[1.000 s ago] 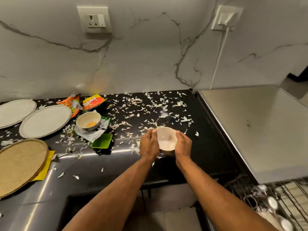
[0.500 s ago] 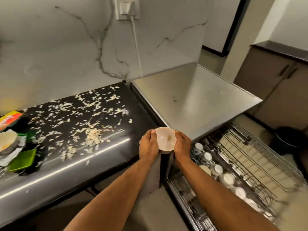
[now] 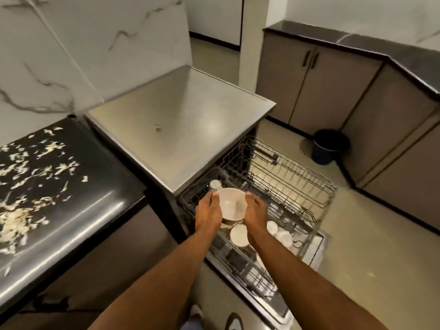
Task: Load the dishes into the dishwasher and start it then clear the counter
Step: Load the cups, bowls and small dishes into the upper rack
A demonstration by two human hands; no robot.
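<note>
Cream bowl [image 3: 232,203], just one, we grip between left hand [image 3: 208,211] and right hand [image 3: 256,210]; below them, one rack [image 3: 292,184].

- Bowl [image 3: 232,206]: small, cream, tilted with its opening toward the camera, held above the rack.
- Rack [image 3: 292,184]: dark wire, pulled out of the dishwasher [image 3: 181,129], holding white cups and a plate.
- Desk [image 3: 71,191]: black, strewn with pale scraps.
</note>
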